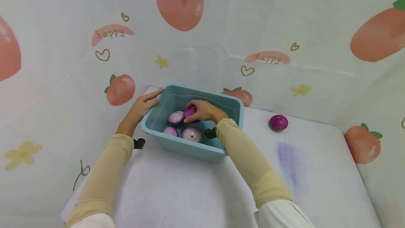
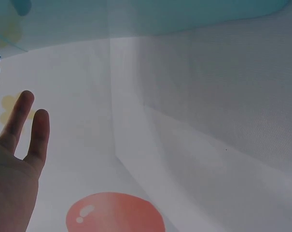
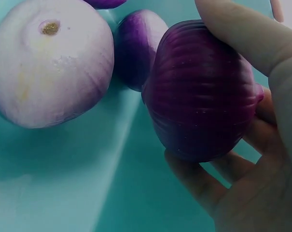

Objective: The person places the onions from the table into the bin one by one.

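Note:
A dark purple onion (image 3: 203, 92) is in my right hand (image 1: 204, 111), the thumb on one side and curled fingers on the other. This hand is inside a light blue plastic bin (image 1: 193, 153). Beside it in the bin lie several paler purple-white onions, among them one onion (image 1: 191, 134) near the front wall and another onion (image 1: 176, 118) just left of the held one. At the bin's left end my left hand (image 1: 140, 108) touches the rim with its fingers extended. In the left wrist view, two straight fingers (image 2: 39, 135) show below the bin's wall.
Another dark purple onion (image 1: 278, 122) lies on the white-covered table (image 1: 326, 171), right of the bin. A bluish stain marks the cover in front of it. Behind the table hangs a pale cloth backdrop (image 1: 218, 41) printed with peaches, hearts and flowers.

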### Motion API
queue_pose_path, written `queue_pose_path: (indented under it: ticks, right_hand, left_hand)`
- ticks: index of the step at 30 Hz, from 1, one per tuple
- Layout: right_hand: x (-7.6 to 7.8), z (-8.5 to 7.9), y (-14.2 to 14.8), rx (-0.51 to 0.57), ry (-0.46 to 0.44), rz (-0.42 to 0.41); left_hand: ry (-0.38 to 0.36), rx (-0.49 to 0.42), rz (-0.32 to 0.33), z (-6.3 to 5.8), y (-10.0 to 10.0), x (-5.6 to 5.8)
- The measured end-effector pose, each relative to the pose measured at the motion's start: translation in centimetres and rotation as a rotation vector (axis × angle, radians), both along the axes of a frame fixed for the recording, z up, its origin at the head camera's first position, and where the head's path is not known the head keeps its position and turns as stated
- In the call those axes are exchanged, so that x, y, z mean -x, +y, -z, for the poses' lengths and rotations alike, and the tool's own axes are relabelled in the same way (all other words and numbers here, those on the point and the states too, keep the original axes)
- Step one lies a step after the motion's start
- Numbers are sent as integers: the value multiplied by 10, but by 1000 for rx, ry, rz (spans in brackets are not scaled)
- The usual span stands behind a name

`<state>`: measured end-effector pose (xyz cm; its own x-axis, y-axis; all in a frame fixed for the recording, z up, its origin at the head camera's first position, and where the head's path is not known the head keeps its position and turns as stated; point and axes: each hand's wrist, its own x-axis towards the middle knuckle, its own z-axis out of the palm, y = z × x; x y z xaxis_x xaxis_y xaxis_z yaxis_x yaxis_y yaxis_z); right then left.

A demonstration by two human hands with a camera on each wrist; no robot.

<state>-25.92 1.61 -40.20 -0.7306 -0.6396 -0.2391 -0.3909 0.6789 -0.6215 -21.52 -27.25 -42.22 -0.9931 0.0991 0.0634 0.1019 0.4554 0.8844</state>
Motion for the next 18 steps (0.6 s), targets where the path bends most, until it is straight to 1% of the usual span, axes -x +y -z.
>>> queue_pose_path:
  ticks: [4, 10, 18]
  right_hand:
    - [1, 0, 1, 11, 1, 1]
    - [1, -1, 1, 36, -37, -10]
    - [1, 0, 1, 15, -60, -39]
  left_hand:
    - [-9, 5, -2, 1, 0, 1]
    - [-22, -5, -5, 0, 1, 1]
    - [-2, 8, -3, 1, 1, 0]
